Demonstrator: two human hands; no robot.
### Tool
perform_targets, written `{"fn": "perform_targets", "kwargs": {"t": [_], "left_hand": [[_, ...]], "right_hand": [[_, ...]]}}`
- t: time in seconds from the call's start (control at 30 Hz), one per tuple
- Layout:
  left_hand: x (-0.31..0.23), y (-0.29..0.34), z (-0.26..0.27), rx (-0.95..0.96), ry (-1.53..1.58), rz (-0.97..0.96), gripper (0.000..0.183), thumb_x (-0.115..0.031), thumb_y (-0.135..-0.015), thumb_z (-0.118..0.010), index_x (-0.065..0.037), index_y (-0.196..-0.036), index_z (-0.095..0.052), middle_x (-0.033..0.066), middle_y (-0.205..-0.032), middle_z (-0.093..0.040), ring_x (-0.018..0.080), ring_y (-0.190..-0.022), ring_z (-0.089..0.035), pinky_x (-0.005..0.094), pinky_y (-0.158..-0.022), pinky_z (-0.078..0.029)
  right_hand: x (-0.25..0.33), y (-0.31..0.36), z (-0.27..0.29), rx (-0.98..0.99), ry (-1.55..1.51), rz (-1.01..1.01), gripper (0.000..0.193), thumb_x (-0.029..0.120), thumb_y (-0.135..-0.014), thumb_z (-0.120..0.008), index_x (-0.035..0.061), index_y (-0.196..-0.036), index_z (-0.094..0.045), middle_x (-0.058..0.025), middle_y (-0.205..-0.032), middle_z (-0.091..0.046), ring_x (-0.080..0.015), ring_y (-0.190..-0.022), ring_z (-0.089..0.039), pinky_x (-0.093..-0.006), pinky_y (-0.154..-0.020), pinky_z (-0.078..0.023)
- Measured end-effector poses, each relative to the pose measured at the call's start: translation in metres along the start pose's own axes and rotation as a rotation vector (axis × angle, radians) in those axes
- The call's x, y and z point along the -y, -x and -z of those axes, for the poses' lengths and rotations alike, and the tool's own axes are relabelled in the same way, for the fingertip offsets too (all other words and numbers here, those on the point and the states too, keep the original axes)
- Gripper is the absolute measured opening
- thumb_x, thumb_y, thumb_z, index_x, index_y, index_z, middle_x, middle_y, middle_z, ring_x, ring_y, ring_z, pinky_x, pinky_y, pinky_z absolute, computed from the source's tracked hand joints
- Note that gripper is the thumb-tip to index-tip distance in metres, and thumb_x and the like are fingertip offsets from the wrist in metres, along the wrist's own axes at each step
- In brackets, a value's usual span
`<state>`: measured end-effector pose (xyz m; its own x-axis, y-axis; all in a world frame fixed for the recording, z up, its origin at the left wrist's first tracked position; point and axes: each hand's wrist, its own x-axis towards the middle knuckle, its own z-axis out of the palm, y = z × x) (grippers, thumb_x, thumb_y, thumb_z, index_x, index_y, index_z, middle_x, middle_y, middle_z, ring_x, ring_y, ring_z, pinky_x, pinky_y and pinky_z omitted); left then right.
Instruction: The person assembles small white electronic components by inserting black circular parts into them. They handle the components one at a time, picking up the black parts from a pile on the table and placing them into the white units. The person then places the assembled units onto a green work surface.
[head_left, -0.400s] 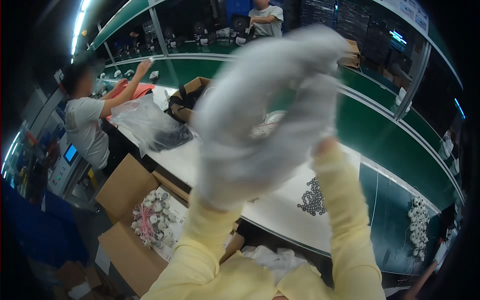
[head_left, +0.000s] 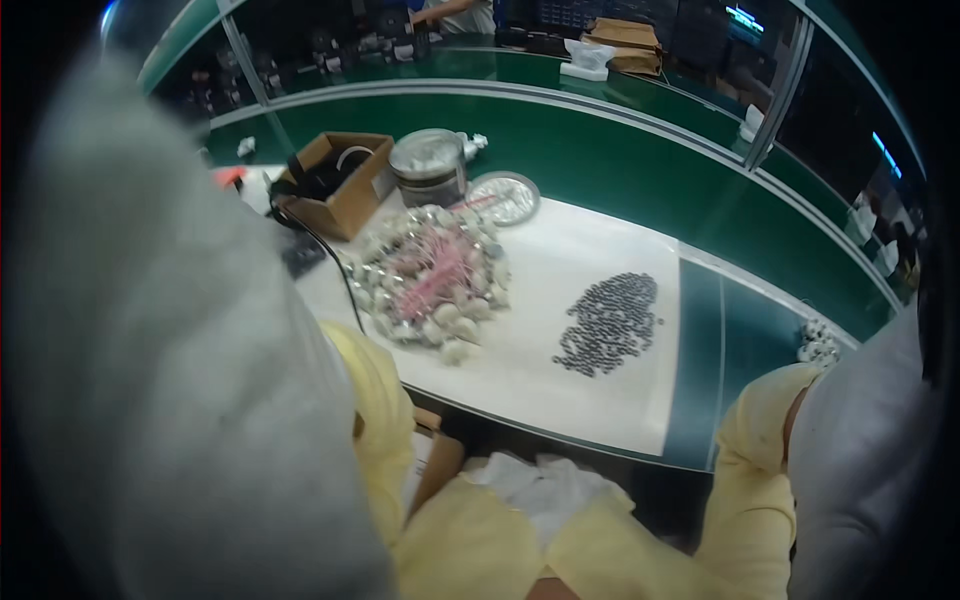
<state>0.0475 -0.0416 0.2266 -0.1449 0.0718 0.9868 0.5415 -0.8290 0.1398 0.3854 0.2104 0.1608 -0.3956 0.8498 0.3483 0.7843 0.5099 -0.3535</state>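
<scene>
Both my hands are raised very close to the camera, in light grey gloves below yellow sleeves. My left hand [head_left: 200, 370] is a large blurred shape filling the left side; its fingers are smeared. At the right rim is my right hand [head_left: 865, 440], its fingers out of sight. Neither hand touches anything on the table as far as I can see. Between them, on the white tabletop [head_left: 530, 390], lies a heap of small white and silver parts with pink wires [head_left: 435, 270]. To its right is a spread of small dark rings [head_left: 610, 322].
Behind the heap stand an open cardboard box [head_left: 345, 205] with black items, a round metal tin [head_left: 430, 165] and a round shallow dish [head_left: 505, 198]. A green conveyor [head_left: 590, 150] runs along the back. More white parts [head_left: 818, 345] lie at the right. A person [head_left: 460, 15] is across the line.
My gloved hands have moved apart from the middle of the view to its two sides. The heap of wired parts, the tin and more of the rings now show. The view has shifted.
</scene>
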Motion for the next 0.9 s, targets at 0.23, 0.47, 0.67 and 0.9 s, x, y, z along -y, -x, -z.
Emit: {"fn": "perform_targets", "kwargs": {"t": [0.23,0.47,0.67,0.9], "left_hand": [[-0.011,-0.019,0.012,0.032,0.004,0.050,0.036,-0.028,-0.090,-0.069,-0.007,-0.119,-0.065,0.0159,-0.109,-0.065,0.0321,-0.101,-0.062,0.0427,-0.088,-0.051],[-0.017,-0.005,0.010,0.095,-0.102,0.031,0.045,-0.029,-0.089,-0.071,-0.006,-0.127,-0.062,0.0168,-0.118,-0.062,0.0328,-0.110,-0.060,0.0437,-0.094,-0.049],[-0.029,-0.007,0.001,0.101,-0.080,0.020,0.053,-0.029,-0.088,-0.073,-0.005,-0.133,-0.058,0.0175,-0.126,-0.060,0.0333,-0.118,-0.058,0.0445,-0.099,-0.047],[-0.031,0.033,0.053,-0.020,-0.302,0.073,0.063,-0.030,-0.088,-0.075,-0.003,-0.141,-0.055,0.0183,-0.136,-0.058,0.0339,-0.127,-0.055,0.0454,-0.105,-0.045]], "right_hand": [[-0.035,0.053,0.022,-0.006,0.097,-0.065,0.032,0.020,-0.095,-0.064,0.0060,-0.124,-0.067,-0.0121,-0.115,-0.071,-0.0276,-0.103,-0.068,-0.0405,-0.091,-0.052],[-0.049,0.065,0.002,-0.027,0.052,-0.084,0.036,0.019,-0.095,-0.065,0.0044,-0.127,-0.065,-0.0130,-0.117,-0.071,-0.0286,-0.105,-0.067,-0.0405,-0.093,-0.052],[-0.057,0.083,0.035,-0.091,0.099,-0.080,0.039,0.018,-0.094,-0.065,0.0031,-0.130,-0.064,-0.0138,-0.119,-0.071,-0.0295,-0.107,-0.067,-0.0405,-0.095,-0.052],[0.073,0.101,0.057,-0.317,-0.087,0.328,0.042,0.016,-0.094,-0.066,0.0016,-0.134,-0.062,-0.0146,-0.122,-0.071,-0.0305,-0.110,-0.067,-0.0405,-0.097,-0.051]]}}
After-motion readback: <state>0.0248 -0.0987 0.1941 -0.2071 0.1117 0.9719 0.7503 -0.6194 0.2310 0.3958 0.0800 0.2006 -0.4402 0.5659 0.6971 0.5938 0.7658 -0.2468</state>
